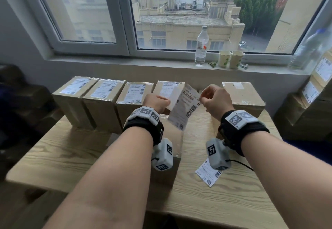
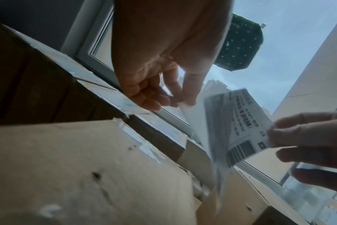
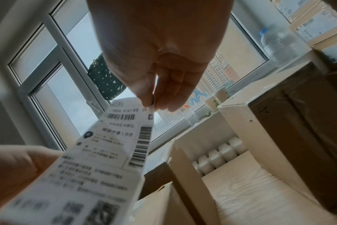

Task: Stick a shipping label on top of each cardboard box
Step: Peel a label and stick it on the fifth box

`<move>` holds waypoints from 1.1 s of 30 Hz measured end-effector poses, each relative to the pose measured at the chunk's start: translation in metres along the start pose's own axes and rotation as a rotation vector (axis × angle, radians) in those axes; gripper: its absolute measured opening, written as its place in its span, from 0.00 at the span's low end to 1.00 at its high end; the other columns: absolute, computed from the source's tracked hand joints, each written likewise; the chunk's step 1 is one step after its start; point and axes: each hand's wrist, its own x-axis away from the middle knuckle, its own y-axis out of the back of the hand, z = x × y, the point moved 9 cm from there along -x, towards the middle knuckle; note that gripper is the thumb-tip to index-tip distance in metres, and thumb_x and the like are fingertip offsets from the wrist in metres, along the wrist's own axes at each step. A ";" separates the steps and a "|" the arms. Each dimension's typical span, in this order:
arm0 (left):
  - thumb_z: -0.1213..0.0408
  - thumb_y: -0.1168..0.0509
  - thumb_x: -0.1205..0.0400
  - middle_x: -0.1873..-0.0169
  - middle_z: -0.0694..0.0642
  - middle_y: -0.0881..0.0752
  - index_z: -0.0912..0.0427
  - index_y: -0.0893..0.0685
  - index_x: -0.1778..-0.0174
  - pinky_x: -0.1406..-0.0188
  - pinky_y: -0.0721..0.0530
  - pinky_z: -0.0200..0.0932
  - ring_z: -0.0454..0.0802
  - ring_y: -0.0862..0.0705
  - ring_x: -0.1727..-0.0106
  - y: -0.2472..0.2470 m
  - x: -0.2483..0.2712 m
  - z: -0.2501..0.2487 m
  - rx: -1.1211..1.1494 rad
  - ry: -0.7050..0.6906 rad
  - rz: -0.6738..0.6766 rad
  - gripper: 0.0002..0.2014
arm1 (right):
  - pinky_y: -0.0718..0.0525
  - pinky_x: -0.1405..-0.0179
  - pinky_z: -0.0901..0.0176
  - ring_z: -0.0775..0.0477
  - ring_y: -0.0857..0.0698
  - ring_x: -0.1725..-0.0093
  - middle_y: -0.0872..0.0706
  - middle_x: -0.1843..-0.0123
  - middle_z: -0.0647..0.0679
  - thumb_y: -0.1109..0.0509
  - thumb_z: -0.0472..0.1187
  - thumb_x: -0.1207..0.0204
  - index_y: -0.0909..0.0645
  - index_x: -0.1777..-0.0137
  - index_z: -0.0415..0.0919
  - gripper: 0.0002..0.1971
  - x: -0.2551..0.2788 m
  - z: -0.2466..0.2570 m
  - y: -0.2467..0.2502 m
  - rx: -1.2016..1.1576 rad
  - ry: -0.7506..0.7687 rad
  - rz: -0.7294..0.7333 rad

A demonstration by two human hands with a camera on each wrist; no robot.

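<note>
A: Both hands are up at the centre of the head view. The right hand (image 1: 214, 100) pinches the top corner of the shipping label (image 1: 185, 108) between thumb and fingers, and the left hand (image 1: 157, 103) pinches the white backing sheet (image 1: 173, 95) beside it.

B: So the label hangs in the air between them, just above the unlabelled box (image 1: 168, 139) at mid-frame?

A: Right. It's thin, light and floppy (the lower end blurs in the right wrist view), so I'd judge it will curl and stick to itself if it's let go. Edges and corners are the places to hold, with the sticky face kept off the skin.

B: And the boxes?

A: Stiff cardboard with taped seams. Four labelled boxes (image 1: 107, 92) stand in a row across the upper middle, and one more box (image 1: 242, 96) at the right shows only a small white patch on top.

B: The room?

A: A pale wood-grain counter (image 1: 62, 153), with a spare label (image 1: 209, 175) lying at lower right. Behind it there's a windowsill (image 1: 125, 61) with a water bottle (image 1: 201, 47) and two paper cups (image 1: 230, 59), and more labelled cartons (image 1: 316, 85) at the right edge.
</note>
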 end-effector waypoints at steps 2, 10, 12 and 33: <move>0.66 0.30 0.21 0.52 0.58 0.12 0.64 0.11 0.48 0.40 0.14 0.49 0.55 0.14 0.46 0.026 -0.012 0.018 -0.004 0.059 -0.064 0.09 | 0.10 0.53 0.49 0.47 0.13 0.58 0.14 0.61 0.53 0.27 0.36 0.25 0.20 0.60 0.49 0.07 -0.003 0.010 -0.012 -0.006 -0.014 -0.007; 0.66 0.35 0.20 0.47 0.61 0.13 0.69 0.17 0.41 0.49 0.16 0.45 0.57 0.13 0.46 0.123 -0.038 0.107 -0.072 0.315 -0.224 0.14 | 0.10 0.51 0.44 0.43 0.11 0.54 0.12 0.56 0.46 0.32 0.32 0.25 0.25 0.62 0.51 0.12 -0.015 0.037 -0.067 -0.103 -0.106 -0.038; 0.67 0.42 0.17 0.51 0.58 0.16 0.63 0.18 0.43 0.54 0.22 0.41 0.57 0.15 0.47 0.134 -0.038 0.131 -0.056 0.383 -0.161 0.11 | 0.10 0.52 0.44 0.42 0.11 0.53 0.12 0.54 0.43 0.34 0.29 0.24 0.26 0.62 0.50 0.13 -0.016 0.038 -0.078 -0.148 -0.151 -0.053; 0.66 0.41 0.13 0.31 0.65 0.20 0.71 0.22 0.29 0.61 0.27 0.31 0.58 0.21 0.29 0.122 -0.059 0.204 -0.163 0.463 -0.073 0.18 | 0.09 0.56 0.49 0.44 0.12 0.61 0.15 0.58 0.46 0.33 0.24 0.25 0.23 0.54 0.42 0.12 -0.025 0.016 -0.123 -0.217 -0.320 -0.016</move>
